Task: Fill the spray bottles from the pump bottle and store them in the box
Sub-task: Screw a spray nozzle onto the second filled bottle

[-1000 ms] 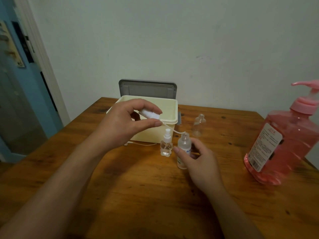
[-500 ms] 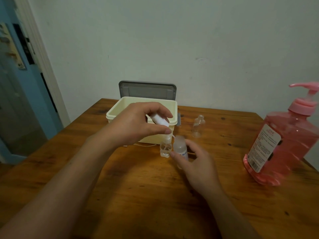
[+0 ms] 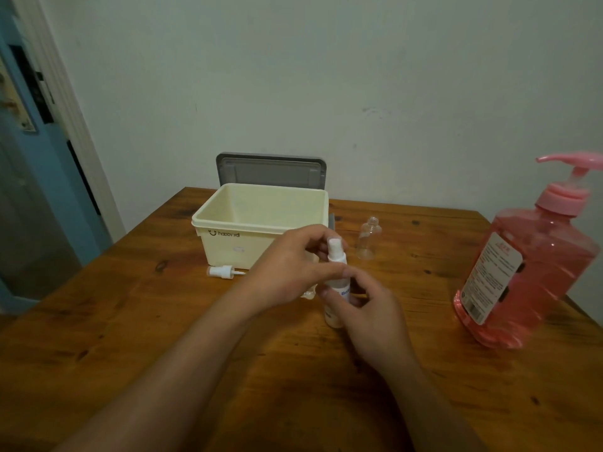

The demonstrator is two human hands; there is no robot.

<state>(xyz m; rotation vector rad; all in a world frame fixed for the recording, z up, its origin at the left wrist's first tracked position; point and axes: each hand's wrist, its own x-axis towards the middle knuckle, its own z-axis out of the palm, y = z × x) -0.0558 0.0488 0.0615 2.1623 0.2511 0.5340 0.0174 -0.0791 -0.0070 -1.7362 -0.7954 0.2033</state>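
both hands meet over the middle of the table (image 3: 130, 321), working one small frosted spray bottle (image 3: 337, 285) that stands upright there, white nozzle on top, a bit of blue lettering showing on its side. the left hand (image 3: 290, 269) comes in from the left with thumb and fingertips closed on the white spray head (image 3: 335, 251), pinching it at the bottle's neck. the right hand (image 3: 368, 308) wraps the bottle's body lower down, thumb across the label, fingers curled round the far side, so most of the base is hidden. tucked behind the left hand a second small bottle (image 3: 309, 292) peeks out, only a pale sliver of it visible. just beyond, a clear empty bottle (image 3: 368, 238) with no cap stands upright, near the right-hand corner of the cream box (image 3: 248, 230). that box sits open at the back of the table, its grey lid (image 3: 270, 172) propped up behind it against the wall. a loose white spray head with its dip tube (image 3: 223, 272) lies on its side on the wood just in front of the box's left corner. well off to the right stands the big pink pump bottle (image 3: 528, 265), filled with pink liquid, white label facing in, its spout pointing left. a blue door (image 3: 29, 177) shows at the far left.
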